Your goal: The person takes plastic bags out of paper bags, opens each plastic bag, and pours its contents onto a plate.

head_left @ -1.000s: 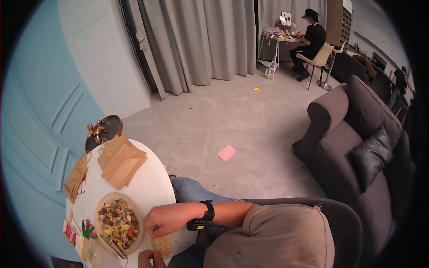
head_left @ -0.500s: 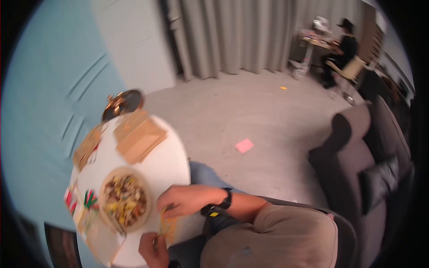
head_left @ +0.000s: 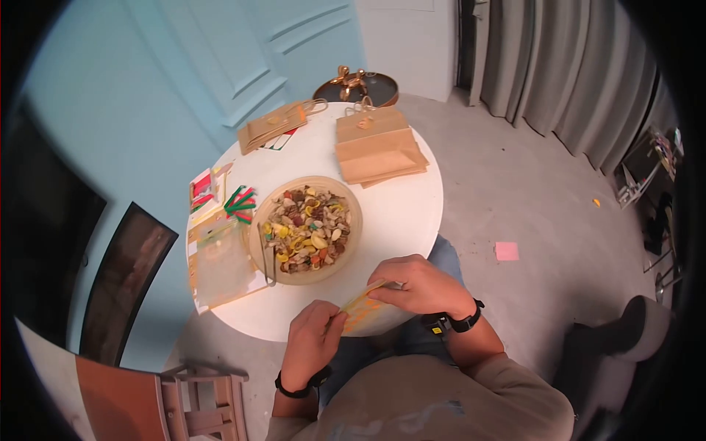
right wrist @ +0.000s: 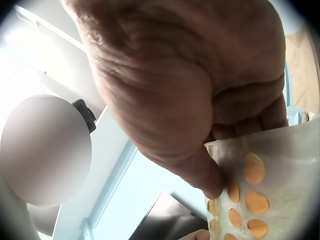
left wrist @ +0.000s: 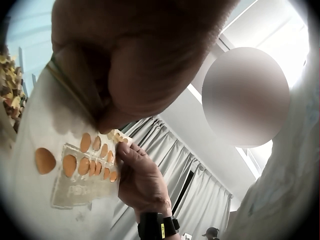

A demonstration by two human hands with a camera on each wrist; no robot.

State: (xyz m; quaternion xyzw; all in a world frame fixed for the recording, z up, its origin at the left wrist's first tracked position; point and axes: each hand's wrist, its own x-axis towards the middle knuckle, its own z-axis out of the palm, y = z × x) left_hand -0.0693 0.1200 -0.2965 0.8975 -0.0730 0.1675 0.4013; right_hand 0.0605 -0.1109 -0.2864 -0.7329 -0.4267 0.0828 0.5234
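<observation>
My left hand [head_left: 312, 338] and right hand [head_left: 423, 288] hold a translucent pouch [head_left: 362, 312] with orange oval dots between them, over the table's near edge. In the left wrist view, the left thumb and fingers pinch the top edge of the pouch [left wrist: 37, 130], and the right hand [left wrist: 142, 177] grips its far end. My right thumb presses against the dotted face of the pouch [right wrist: 290, 150] in the right wrist view. Just beyond the hands stands a round tray [head_left: 354, 242] of mixed brown, yellow and white dried pieces [head_left: 312, 231]. Metal tongs [head_left: 266, 253] lie across its left rim.
On the white round table [head_left: 309, 309], flat clear bags [head_left: 228, 253] lie at the left beside green and red strips [head_left: 240, 203]. Kraft paper bags [head_left: 379, 147] and more paper bags [head_left: 272, 126] lie at the back. A wooden stool [head_left: 209, 411] stands at lower left.
The head view has swung left and down, bringing the table and both hands nearer the middle. Both hands stay on the pouch throughout.
</observation>
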